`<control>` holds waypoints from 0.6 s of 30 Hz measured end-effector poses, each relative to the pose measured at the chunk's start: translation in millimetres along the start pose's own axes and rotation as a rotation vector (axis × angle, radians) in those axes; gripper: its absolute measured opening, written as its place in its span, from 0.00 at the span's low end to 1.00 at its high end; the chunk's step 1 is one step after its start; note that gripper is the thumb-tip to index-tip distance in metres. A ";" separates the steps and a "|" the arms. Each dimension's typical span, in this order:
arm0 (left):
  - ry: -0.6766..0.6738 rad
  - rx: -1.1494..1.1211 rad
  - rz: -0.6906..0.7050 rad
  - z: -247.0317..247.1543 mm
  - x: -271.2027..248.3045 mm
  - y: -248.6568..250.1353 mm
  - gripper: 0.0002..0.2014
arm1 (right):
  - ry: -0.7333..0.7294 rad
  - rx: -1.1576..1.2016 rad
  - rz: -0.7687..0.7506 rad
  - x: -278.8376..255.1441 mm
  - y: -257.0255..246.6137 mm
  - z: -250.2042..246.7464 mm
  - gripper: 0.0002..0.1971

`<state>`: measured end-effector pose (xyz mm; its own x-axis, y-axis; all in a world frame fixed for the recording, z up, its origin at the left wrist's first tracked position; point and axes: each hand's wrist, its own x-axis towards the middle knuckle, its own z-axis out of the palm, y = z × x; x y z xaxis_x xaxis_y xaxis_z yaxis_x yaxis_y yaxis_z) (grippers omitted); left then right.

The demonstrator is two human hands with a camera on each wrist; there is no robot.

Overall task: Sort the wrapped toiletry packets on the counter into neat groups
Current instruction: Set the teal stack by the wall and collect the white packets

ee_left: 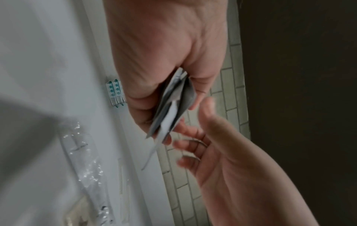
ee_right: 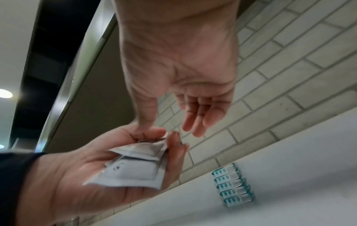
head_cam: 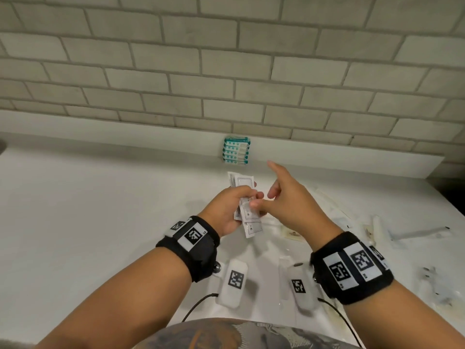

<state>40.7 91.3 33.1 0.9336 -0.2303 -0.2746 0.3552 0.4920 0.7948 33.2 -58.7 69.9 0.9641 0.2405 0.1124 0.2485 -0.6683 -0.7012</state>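
Left hand (head_cam: 227,210) curled round a fan of white packets (head_cam: 245,205), long axes running 12 to 6, held above the surface (head_cam: 100,197). Right hand (head_cam: 289,202) at 3 o'clock of the fan, fingers loose, holding nothing, thumb tip touching the top packet. Teal packets (head_cam: 236,150) stacked at 12 o'clock by the wall. Loose wrapped items (head_cam: 417,234) lying at 3 to 4 o'clock, nearer the right hand.

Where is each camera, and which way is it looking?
Head: sits on the person's head, looks down at the counter; both forearms, left hand and right hand show.
Left wrist: looks along the left hand at its white packets.
Right wrist: looks along the right hand toward the brick wall.
All three views share the teal packets.
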 end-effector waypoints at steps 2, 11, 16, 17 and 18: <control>0.024 -0.015 -0.019 7.4 -5.5 1.6 0.05 | -0.185 0.009 -0.142 -5.7 0.3 -8.5 0.65; -0.140 -0.103 -0.010 66.6 -21.4 0.6 0.20 | -0.262 -0.158 -0.327 -15.2 9.5 -38.5 0.75; -0.145 -0.065 0.024 93.7 -18.4 -16.7 0.16 | -0.317 -0.050 -0.306 -13.9 27.3 -70.0 0.77; -0.143 -0.062 0.021 97.3 -16.0 -20.0 0.13 | -0.305 -0.043 -0.316 -14.2 30.1 -74.3 0.76; -0.143 -0.051 0.014 100.6 -14.1 -22.4 0.09 | -0.292 -0.041 -0.324 -14.4 33.0 -78.1 0.75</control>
<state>14.8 -0.9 73.6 0.9235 -0.3385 -0.1806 0.3473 0.5375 0.7685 34.9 -139.2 100.1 0.7704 0.6272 0.1146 0.5430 -0.5513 -0.6334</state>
